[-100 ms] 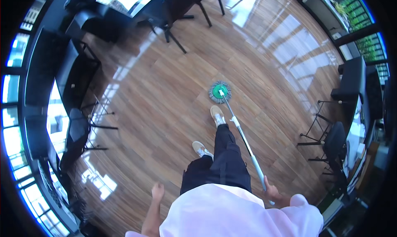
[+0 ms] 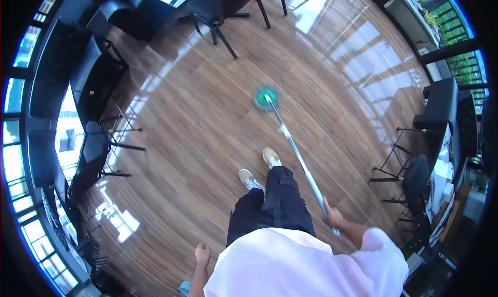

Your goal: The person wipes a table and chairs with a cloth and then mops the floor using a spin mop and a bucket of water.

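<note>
A: What are the hands doing?

B: The right hand (image 2: 333, 215) grips the mop (image 2: 297, 154) near the handle's top end, thumb along the shaft. The left hand (image 2: 203, 253) is down by the body. Nothing shows in it, but I can't tell whether it is clenched or loose.

A: And the mop?

B: It slants away ahead, with its green, grey-fringed head (image 2: 267, 98) on the floor (image 2: 207, 110), beyond the shoes (image 2: 270, 156).

A: What could go wrong?

B: With just one hand high on the handle, I think the head could twist or swing wide. Too far forward, it might knock the chair (image 2: 225, 42) legs. If the shiny floor is wet, which I can't tell, the shoes could slip.

A: Any containers?

B: A grey trough (image 2: 409, 18), apparently, by the window at upper right, with green leaves (image 2: 431, 20) at its edge. Whatever else it holds is too small to read. Beside the left forearm, a blue-grey thing (image 2: 184, 286) is mostly hidden; it may not be a container.
</note>
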Demonstrator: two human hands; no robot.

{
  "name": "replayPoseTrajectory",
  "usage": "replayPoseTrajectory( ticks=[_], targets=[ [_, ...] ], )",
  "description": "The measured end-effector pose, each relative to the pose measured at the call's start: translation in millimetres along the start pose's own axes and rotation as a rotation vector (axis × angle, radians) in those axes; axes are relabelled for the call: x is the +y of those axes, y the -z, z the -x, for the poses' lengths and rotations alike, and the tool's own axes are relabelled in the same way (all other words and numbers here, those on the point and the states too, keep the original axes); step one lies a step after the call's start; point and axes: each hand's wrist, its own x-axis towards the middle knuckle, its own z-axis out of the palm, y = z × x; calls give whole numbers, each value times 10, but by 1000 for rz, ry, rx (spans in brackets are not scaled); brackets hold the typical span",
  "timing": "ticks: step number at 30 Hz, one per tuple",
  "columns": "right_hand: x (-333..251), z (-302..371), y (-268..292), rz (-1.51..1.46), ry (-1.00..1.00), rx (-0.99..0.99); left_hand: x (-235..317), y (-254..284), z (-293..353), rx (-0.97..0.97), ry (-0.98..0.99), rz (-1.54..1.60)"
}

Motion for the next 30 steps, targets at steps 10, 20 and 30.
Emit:
replayPoseTrajectory(
  ticks=[10,20,30],
  targets=[
    [-607,-1187,338,183,119,240,265,-674,647,121,-145,933],
    [1912,786,-881,351,-10,22,-1278,-2996,2526,-58,409,778],
    [-3562,-2529,972,299,406,415,211,-907,1269,188,47,1117]
  ],
)
